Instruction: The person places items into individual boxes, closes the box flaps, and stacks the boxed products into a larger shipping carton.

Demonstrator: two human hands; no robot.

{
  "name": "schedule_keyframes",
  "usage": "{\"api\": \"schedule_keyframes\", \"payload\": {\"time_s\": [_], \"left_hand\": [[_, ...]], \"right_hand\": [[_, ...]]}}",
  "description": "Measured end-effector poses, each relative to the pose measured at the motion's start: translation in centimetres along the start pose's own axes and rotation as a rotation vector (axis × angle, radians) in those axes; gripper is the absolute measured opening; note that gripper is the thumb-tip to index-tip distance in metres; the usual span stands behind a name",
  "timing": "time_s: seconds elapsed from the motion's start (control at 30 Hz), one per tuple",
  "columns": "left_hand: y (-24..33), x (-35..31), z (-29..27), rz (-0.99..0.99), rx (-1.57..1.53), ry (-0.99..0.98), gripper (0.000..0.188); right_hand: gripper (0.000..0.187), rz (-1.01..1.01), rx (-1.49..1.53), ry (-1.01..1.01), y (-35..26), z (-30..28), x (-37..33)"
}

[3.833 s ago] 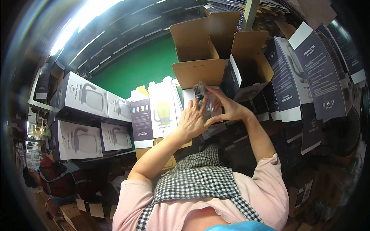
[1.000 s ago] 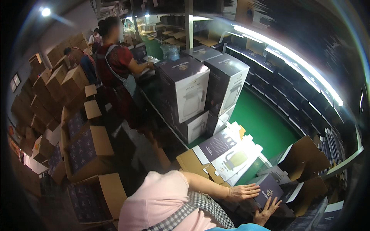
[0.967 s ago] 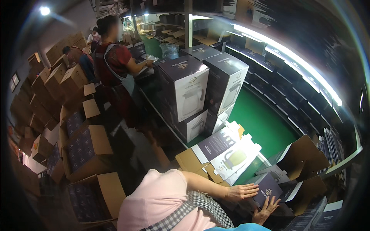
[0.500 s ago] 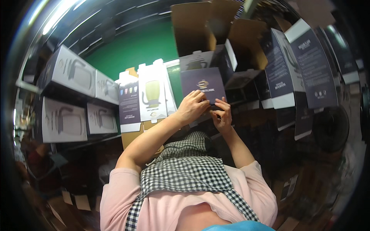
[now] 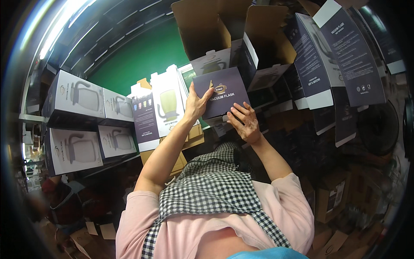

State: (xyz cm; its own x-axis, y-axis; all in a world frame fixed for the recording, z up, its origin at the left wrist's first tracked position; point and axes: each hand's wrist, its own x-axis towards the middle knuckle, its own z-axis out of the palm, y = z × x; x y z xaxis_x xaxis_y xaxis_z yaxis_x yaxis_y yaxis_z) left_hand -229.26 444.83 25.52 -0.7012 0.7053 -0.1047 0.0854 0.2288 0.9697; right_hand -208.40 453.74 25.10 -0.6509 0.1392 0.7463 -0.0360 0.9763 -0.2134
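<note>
In front of me is a closed dark purple vacuum flask carton (image 5: 225, 101), its lid facing up with a gold emblem on it. My left hand (image 5: 197, 102) holds the carton's left side, thumb over the lid and fingers stretched along the edge. A small narrow yellowish piece, too small to name, shows by that thumb. My right hand (image 5: 245, 124) is open, its spread fingers resting on the lid near the front right corner. The undersides of both hands are hidden.
White-and-purple flask cartons (image 5: 77, 97) are stacked at the left. Beside them stand upright cartons (image 5: 166, 101) with a green flask picture. Open cartons with brown flaps (image 5: 202, 30) rise behind the held one. Tall purple cartons (image 5: 351, 64) with hanging flaps stand at the right.
My left hand has moved from the lid's middle to the carton's left side. My right hand has gone from bent fingers at the front edge to spread fingers on the lid. The view has shifted.
</note>
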Motion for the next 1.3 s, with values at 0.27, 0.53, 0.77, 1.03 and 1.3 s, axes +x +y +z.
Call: {"api": "schedule_keyframes", "payload": {"time_s": [0.27, 0.53, 0.77, 1.03, 1.3], "left_hand": [[1.9, -0.3, 0.0, -0.262, -0.141, -0.105, 0.094], [0.3, -1.0, 1.0, -0.093, -0.253, -0.173, 0.113], [-2.4, 1.4, 2.5, 0.090, -0.101, -0.195, 0.094], [-11.4, -19.4, -15.6, 0.353, 0.215, 0.411, 0.019], [-25.0, -37.3, -42.3, -0.330, 0.281, 1.103, 0.014]], "right_hand": [[0.059, 0.277, -0.059, 0.193, 0.7, 0.7, 0.8], [0.070, 0.597, 0.320, 0.235, 2.8, 3.0, 1.0], [0.034, 0.463, -0.286, 0.209, 5.2, 2.9, 3.8], [0.030, 0.223, 0.479, -0.352, -14.6, 14.0, 0.9], [0.067, 0.150, 0.294, -0.765, -29.0, 28.6, -3.0]]}}
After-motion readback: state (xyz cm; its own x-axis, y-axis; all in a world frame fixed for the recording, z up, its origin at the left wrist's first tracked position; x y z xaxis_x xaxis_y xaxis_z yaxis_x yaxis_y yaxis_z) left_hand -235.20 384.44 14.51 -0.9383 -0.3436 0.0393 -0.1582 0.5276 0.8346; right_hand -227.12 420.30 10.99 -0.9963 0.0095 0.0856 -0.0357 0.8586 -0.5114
